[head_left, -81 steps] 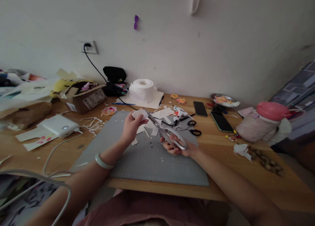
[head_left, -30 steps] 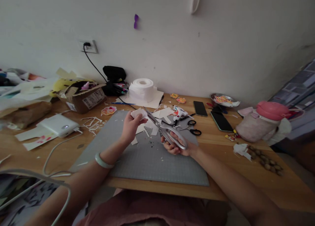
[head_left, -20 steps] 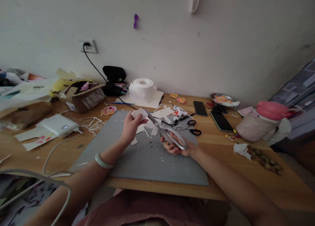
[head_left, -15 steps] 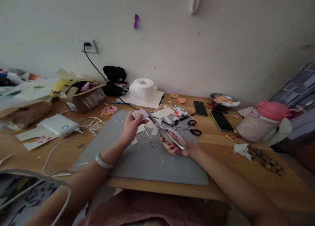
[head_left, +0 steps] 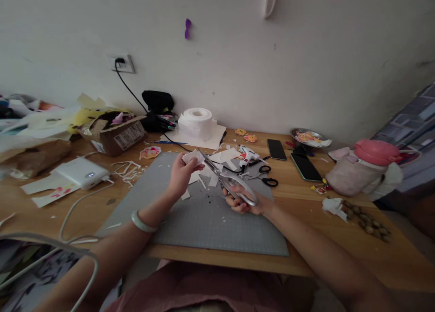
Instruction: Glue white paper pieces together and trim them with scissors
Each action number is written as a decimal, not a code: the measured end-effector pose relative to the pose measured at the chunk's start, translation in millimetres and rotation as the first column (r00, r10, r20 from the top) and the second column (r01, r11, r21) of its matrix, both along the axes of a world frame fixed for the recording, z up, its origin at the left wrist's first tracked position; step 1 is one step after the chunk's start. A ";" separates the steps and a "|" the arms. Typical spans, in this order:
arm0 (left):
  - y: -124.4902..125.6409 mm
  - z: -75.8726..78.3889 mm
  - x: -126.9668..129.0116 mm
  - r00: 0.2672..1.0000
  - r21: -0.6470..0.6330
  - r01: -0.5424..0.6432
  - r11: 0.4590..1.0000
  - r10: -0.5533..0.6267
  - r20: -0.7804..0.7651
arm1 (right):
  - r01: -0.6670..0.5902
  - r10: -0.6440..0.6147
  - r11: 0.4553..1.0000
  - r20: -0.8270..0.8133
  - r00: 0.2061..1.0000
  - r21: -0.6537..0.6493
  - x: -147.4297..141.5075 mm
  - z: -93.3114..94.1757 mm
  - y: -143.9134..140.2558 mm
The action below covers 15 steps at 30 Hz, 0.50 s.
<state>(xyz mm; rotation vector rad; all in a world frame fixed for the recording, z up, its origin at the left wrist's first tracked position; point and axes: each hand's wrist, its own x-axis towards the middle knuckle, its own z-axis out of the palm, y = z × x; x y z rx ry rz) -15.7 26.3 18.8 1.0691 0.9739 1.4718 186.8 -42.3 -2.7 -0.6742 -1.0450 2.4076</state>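
Observation:
Between the thumb and fingers of my left hand (head_left: 183,172) is a small piece of white paper (head_left: 190,157). My right hand (head_left: 243,202) is wrapped round the handles of large silver scissors (head_left: 234,181). Their blades point up and left, with the tips beside the paper; I cannot tell whether they touch it. Both hands are above a grey cutting mat (head_left: 217,230). White paper scraps (head_left: 213,180) lie on the mat below the blades. A white glue gun (head_left: 248,155) and black-handled scissors (head_left: 270,181) lie past my right hand.
Behind the mat stands a large white paper roll (head_left: 196,124). To the left are a cardboard box (head_left: 118,137) and a white power bank (head_left: 80,172) with a cable. Two phones (head_left: 277,149), a metal bowl (head_left: 307,144) and a pink-lidded bottle (head_left: 362,174) are on the right.
Almost nothing differs. Both hands keep their places and grips, and the scissors' handles look slightly closer together than before.

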 end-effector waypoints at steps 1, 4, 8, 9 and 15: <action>-0.2 0.3 0.1 1.000 0.001 -0.001 1.000 0.001 -0.003 | 0.001 -0.001 1.000 0.002 1.000 0.004 -0.1 0.0 -0.2; -1.0 1.2 0.2 1.000 0.006 0.000 1.000 0.001 -0.011 | 0.008 -0.008 1.000 0.013 1.000 0.006 -0.6 0.3 -0.7; -1.4 1.5 -0.1 1.000 0.010 -0.004 1.000 0.005 -0.015 | 0.017 -0.017 1.000 0.033 0.999 0.001 -1.5 0.1 -0.6; -1.3 1.3 -0.2 1.000 0.010 -0.004 1.000 0.004 -0.015 | 0.015 -0.015 1.000 0.036 0.999 0.000 -1.7 0.0 -0.5; 1.1 -0.6 -1.9 1.000 0.002 -0.010 1.000 0.010 0.000 | 0.054 -0.053 0.999 0.044 0.998 -0.008 -1.1 -0.4 -0.6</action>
